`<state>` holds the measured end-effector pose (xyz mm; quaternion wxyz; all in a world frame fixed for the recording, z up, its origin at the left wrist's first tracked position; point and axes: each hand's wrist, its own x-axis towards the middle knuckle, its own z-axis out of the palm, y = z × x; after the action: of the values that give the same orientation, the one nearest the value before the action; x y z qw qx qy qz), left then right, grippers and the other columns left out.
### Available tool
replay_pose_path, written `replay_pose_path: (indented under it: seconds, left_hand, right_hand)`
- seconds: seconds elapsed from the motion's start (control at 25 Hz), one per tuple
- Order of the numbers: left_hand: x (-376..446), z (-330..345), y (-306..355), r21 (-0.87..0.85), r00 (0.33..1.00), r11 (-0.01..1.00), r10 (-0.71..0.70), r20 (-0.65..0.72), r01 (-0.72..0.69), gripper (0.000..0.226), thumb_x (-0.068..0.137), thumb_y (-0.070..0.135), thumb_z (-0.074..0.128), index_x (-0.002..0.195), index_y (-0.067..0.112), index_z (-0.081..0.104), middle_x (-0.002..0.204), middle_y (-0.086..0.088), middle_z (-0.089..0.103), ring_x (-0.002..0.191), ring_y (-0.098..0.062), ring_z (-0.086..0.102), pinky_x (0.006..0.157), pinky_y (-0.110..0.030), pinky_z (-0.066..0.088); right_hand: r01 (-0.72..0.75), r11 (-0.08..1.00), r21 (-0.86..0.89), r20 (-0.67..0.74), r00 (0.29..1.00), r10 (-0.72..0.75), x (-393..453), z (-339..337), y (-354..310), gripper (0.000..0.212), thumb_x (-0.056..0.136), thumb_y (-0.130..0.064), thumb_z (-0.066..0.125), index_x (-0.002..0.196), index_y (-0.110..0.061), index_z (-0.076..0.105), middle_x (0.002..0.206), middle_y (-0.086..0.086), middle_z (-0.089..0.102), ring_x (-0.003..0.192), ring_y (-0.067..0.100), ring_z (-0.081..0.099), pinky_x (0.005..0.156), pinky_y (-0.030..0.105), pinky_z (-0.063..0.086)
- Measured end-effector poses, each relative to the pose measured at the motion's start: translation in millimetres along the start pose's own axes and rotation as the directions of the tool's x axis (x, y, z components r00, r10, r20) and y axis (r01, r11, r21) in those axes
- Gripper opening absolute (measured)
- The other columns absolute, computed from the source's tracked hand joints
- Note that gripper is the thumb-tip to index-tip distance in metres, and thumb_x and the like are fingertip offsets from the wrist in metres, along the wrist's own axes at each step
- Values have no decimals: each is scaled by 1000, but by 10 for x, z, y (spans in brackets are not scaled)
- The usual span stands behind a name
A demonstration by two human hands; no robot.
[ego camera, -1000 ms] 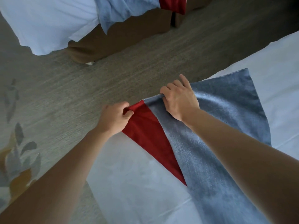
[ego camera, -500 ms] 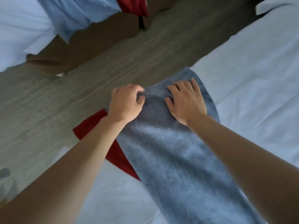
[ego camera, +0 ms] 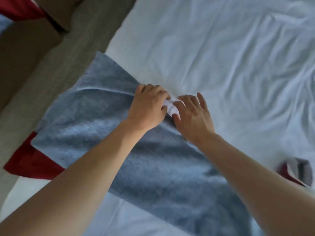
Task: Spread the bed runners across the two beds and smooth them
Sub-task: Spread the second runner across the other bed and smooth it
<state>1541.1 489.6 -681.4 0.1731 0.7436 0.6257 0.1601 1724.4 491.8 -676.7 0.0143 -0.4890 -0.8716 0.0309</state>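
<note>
Both hands' grip [ego camera: 170,109] pinching white sheet [ego camera: 221,48] beside blue runner [ego camera: 88,116]; carpet [ego camera: 56,65] left.

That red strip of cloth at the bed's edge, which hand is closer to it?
Left. The left hand rests on the blue runner, toward the red strip. The right hand sits farther away, at the runner's opposite edge, over the white sheet.

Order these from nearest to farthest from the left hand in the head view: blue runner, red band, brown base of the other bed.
1. Blue runner: under the left hand.
2. Red band: lower left, at the bed's edge.
3. Brown base: far upper left, across the floor.
</note>
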Motion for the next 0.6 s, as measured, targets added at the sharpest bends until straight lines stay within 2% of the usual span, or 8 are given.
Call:
replay_pose_path:
  seconds: [0.16,0.24,0.32,0.4,0.6]
  left_hand:
    - [-156,394,1010,-27,948,976,217,233,-216,19,86,26,63,102,23,72,104,4,70,101,-22,60,99,-37,23]
    - [-292,603,1480,-54,904,956,289,315,-287,19,89,32,60,102,23,71,102,5,70,100,-21,58,101,-37,24]
    - [-463,807,1931,-56,850,928,362,383,-369,22,90,37,57,98,23,71,99,5,70,97,-20,58,100,-38,27]
    - [-626,983,2350,-39,812,907,394,431,-419,26,89,42,56,98,21,69,100,3,68,96,-21,58,99,-39,30]
    - [-749,1143,2909,7,828,914,365,427,-406,25,86,43,61,98,21,63,100,3,65,93,-21,59,94,-37,32]
  right_hand:
    - [-201,978,-45,131,970,206,-1182,-135,585,36,79,-16,75,114,-10,69,121,10,64,114,34,59,114,56,33]
    - [-273,960,-61,170,945,280,-1726,-170,798,32,82,-18,70,113,-11,70,120,11,65,114,35,59,114,57,33]
    - [-322,945,-54,151,933,326,-2213,-194,969,28,87,-24,53,107,-12,70,117,10,65,112,35,59,113,56,32]
    - [-358,933,-40,124,924,361,-2641,-225,1138,36,87,-29,42,103,-13,70,111,9,67,109,35,60,113,56,33]
    - [-393,920,0,4,920,393,-3256,-409,1501,24,89,-24,56,103,-10,70,103,10,67,103,34,60,115,52,31]
